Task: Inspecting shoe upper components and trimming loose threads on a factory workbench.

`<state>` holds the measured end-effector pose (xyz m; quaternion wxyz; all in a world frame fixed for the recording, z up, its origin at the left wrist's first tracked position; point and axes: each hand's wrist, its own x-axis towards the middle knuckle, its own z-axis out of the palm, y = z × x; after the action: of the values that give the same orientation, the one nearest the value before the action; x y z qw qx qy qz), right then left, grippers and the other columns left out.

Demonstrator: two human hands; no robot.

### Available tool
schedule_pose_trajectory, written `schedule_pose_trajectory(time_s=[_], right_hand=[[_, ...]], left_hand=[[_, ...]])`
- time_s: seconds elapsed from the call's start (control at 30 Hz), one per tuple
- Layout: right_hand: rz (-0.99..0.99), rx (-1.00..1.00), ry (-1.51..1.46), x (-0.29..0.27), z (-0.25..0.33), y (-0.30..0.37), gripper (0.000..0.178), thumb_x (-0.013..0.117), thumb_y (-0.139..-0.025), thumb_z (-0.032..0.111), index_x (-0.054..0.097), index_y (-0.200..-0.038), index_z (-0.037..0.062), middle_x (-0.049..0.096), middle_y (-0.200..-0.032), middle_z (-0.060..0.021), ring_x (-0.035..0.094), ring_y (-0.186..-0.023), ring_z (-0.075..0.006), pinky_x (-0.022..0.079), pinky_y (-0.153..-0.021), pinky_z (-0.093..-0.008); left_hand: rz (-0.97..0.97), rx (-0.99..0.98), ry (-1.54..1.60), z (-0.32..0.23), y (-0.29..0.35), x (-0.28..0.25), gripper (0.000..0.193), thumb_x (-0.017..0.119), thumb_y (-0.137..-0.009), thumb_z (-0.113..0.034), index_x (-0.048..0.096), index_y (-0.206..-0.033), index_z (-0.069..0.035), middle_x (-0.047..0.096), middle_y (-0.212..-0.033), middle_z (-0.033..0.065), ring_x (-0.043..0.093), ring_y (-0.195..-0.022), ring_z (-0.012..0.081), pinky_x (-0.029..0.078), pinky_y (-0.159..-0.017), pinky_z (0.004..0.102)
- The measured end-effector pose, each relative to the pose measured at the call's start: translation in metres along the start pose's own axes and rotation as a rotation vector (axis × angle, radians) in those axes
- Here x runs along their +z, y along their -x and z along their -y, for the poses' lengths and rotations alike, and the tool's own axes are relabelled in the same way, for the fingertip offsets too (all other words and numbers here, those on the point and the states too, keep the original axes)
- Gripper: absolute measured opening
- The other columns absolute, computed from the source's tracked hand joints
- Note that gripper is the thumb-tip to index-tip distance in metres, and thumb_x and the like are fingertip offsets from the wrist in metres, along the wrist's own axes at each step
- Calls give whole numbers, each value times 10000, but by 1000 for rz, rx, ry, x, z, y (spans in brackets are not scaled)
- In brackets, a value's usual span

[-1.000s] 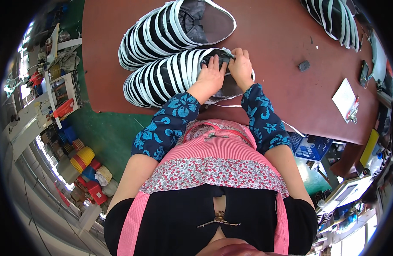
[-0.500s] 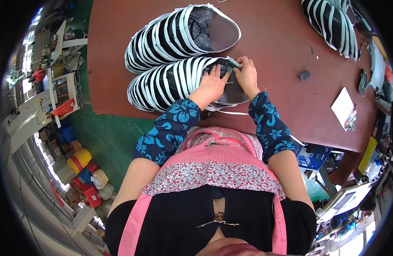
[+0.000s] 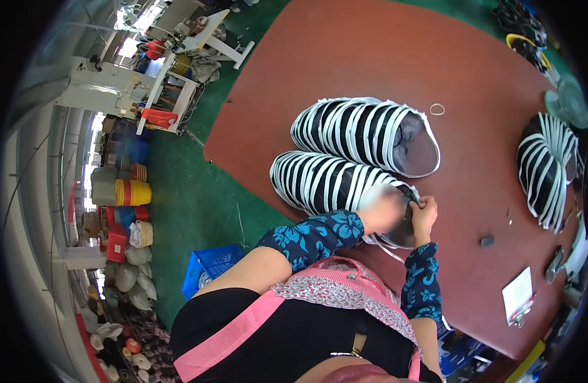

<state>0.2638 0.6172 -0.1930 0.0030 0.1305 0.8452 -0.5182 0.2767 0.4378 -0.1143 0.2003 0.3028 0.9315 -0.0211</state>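
Two long nested stacks of what look like black shoe uppers with white edges lie side by side on the brown-red table. My left hand rests over the open end of the near stack; its fingers are smeared, so their pose is hidden. With bent fingers, my right hand pinches the rim at the right end of that same stack. Just beyond it is the far stack, its dark lined opening facing right, and neither hand touches it. Below my hands, a thin white strip trails from the near stack.
A third striped stack lies at the table's right. Nearer are a small dark block, a clipboard with paper and a rubber band farther back. A blue crate stands on the green floor, left of me.
The view has turned, so the table and stacks appear farther right. My left hand is now blurred near the stack's opening; my right hand stays at its rim.
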Motion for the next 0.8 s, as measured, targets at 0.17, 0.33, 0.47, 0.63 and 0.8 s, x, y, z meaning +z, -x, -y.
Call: schedule_pose_trajectory(time_s=[0.17, 0.33, 0.47, 0.63, 0.8], right_hand=[[-51, -94, 22, 2, 12, 0, 328, 900, -790, 68, 671, -1023, 41, 639, -940, -146, 646, -836, -358, 542, -783, -469], [-105, -161, 67, 3, 7, -5, 194, 802, -834, 26, 664, -966, 58, 647, -852, -126, 640, -776, -342, 537, -740, -471], [-114, -187, 81, 0, -1, -6, 182, 810, -844, 61, 668, -958, 58, 661, -784, -121, 663, -744, -349, 539, -715, -476], [117, 73, -10, -12, -3, -10, 252, 849, -829, 93, 675, -1009, 68, 710, -884, -153, 711, -847, -362, 577, -779, -477], [97, -110, 1, -19, -24, -9, 276, 829, -863, 173, 669, -1058, 61, 737, -956, -184, 731, -899, -412, 587, -810, -509]], left_hand=[[-102, -99, 0, -8, -25, -8, 282, 620, -1007, -231, 707, -1208, -53, 670, -1373, 253, 664, -1242, 374, 547, -986, 489], [-205, -189, 62, -17, -55, -4, 215, 677, -959, -190, 702, -1104, -33, 665, -1137, 142, 702, -1023, 308, 613, -807, 418], [-163, -268, 192, -21, -61, -6, 235, 668, -956, -105, 732, -1125, 46, 704, -1163, 220, 758, -1059, 359, 649, -862, 438], [-127, -299, 291, -22, -53, -17, 230, 649, -931, -56, 715, -1113, 68, 695, -1192, 261, 741, -1075, 406, 635, -898, 495], [-225, -279, 335, -25, -59, -6, 308, 575, -914, 2, 650, -1192, 112, 577, -1315, 330, 614, -1193, 485, 527, -1048, 558]])
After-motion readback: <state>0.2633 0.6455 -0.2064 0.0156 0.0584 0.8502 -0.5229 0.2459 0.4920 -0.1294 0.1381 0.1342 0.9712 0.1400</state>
